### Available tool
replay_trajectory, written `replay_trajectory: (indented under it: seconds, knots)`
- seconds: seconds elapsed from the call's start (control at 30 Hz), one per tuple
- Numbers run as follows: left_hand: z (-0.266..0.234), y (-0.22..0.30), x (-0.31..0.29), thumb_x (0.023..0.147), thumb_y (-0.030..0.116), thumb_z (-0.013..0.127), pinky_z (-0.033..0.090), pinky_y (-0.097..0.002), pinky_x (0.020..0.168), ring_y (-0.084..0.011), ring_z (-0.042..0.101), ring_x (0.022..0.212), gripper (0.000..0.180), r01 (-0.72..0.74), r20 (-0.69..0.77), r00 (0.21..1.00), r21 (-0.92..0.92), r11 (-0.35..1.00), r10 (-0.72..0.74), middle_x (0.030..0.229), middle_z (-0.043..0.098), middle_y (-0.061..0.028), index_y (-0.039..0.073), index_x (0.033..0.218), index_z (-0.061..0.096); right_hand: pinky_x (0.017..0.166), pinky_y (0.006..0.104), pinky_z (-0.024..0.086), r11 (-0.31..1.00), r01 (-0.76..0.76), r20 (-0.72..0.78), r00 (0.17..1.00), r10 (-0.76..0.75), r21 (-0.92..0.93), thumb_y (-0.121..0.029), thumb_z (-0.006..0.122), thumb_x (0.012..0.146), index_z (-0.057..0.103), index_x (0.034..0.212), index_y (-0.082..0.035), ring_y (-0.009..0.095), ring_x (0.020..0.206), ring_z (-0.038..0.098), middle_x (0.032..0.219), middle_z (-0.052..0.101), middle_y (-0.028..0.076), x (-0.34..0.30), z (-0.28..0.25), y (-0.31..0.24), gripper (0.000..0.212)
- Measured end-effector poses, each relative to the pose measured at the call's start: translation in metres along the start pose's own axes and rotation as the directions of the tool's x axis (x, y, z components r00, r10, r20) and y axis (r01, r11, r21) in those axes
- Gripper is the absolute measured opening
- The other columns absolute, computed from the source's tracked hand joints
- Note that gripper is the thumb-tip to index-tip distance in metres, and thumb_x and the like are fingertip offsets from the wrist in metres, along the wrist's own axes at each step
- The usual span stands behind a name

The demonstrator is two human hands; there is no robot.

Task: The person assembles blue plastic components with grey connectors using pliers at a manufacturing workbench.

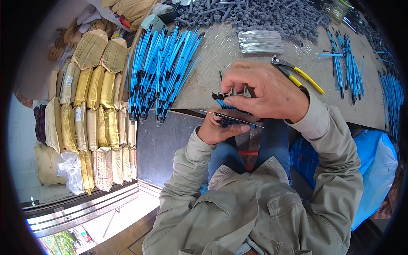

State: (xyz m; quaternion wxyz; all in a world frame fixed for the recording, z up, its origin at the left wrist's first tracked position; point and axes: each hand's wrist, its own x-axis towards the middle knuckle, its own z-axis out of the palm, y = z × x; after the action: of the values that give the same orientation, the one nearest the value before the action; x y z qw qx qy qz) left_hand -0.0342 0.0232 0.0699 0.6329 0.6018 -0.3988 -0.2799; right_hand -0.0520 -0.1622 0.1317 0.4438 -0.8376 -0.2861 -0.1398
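Note:
Near the table's front edge, my left hand (212,131) is closed round a small bundle of thin blue rods with black ends (218,98). A thin straight metal wire (260,126) lies across this bundle beside my left thumb. Just above it, my right hand (270,91) is bent with its fingers curled and thumb at the bundle's black ends. Whether those fingertips grip a rod is hidden. Cutting pliers with yellow handles (309,80) lie on the table beyond my right wrist. A stack of cut silver wires (260,41) lies farther back.
A large pile of blue rods with black ends (163,70) hangs over the table's left front edge. Grey plastic fittings (250,17) heap at the back. More blue rods (352,70) lie at right. Wrapped packages (93,87) stack at left; a blue plastic bag (372,155) stands at right.

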Motion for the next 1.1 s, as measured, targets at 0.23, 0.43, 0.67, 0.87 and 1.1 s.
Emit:
replay_trajectory:
  seconds: [0.23, 0.43, 0.67, 0.87, 1.1]
  knots:
    - [0.003, 0.000, 0.001, 0.073, 0.001, 0.069, 0.045, -0.0307, 0.084, -0.0172, 0.059, 0.092, 0.023, 0.003, -0.008, 1.000, -0.084, 0.996, -0.004, 0.093, 0.066, -0.0089, 0.000, 0.096, 0.066, 0.051, 0.0292, 0.039, 0.999, -0.041, 0.079, 0.996, 0.041, -0.006, -0.004, 0.061, 0.070, 0.055, 0.079, -0.004, 0.019, 0.057, 0.052, 0.069, 0.051, 0.007, 0.001, -0.006, -0.004, 0.010]
    - [0.005, -0.003, -0.001, 0.072, -0.001, 0.069, 0.045, -0.0311, 0.084, -0.0180, 0.059, 0.093, 0.023, 0.040, -0.018, 0.999, -0.104, 0.994, -0.042, 0.093, 0.066, -0.0093, -0.001, 0.096, 0.066, 0.051, 0.0305, 0.039, 0.996, -0.056, 0.124, 0.990, 0.064, -0.069, -0.005, 0.061, 0.070, 0.054, 0.078, -0.003, 0.021, 0.057, 0.052, 0.068, 0.050, 0.008, 0.000, -0.010, -0.005, 0.011]
    - [-0.003, -0.009, 0.002, 0.072, -0.001, 0.069, 0.044, -0.0321, 0.085, -0.0184, 0.059, 0.093, 0.023, -0.057, 0.050, 0.997, 0.025, 0.998, 0.056, 0.092, 0.066, -0.0094, 0.000, 0.095, 0.067, 0.047, 0.0293, 0.037, 1.000, -0.006, -0.043, 0.999, 0.007, 0.030, -0.010, 0.066, 0.072, 0.057, 0.078, -0.003, 0.018, 0.055, 0.049, 0.067, 0.049, 0.006, -0.002, 0.005, 0.003, 0.014]
    - [-0.004, -0.011, 0.003, 0.072, 0.002, 0.070, 0.043, -0.0332, 0.087, -0.0182, 0.058, 0.095, 0.023, -0.029, 0.054, 0.998, -0.047, 0.998, 0.032, 0.092, 0.067, -0.0090, 0.001, 0.095, 0.067, 0.048, 0.0302, 0.037, 0.996, -0.048, -0.068, 0.996, 0.053, 0.071, -0.016, 0.068, 0.070, 0.058, 0.078, -0.004, 0.019, 0.056, 0.050, 0.066, 0.049, 0.005, -0.004, 0.010, 0.002, 0.017]
    - [-0.003, -0.013, 0.002, 0.073, 0.004, 0.069, 0.043, -0.0334, 0.088, -0.0190, 0.059, 0.095, 0.022, -0.042, 0.085, 0.995, -0.115, 0.992, 0.052, 0.092, 0.067, -0.0091, 0.000, 0.095, 0.067, 0.051, 0.0352, 0.040, 0.993, -0.042, -0.064, 0.997, 0.049, 0.106, -0.024, 0.069, 0.069, 0.058, 0.076, -0.007, 0.025, 0.057, 0.054, 0.066, 0.052, 0.007, -0.004, 0.014, 0.006, 0.021]
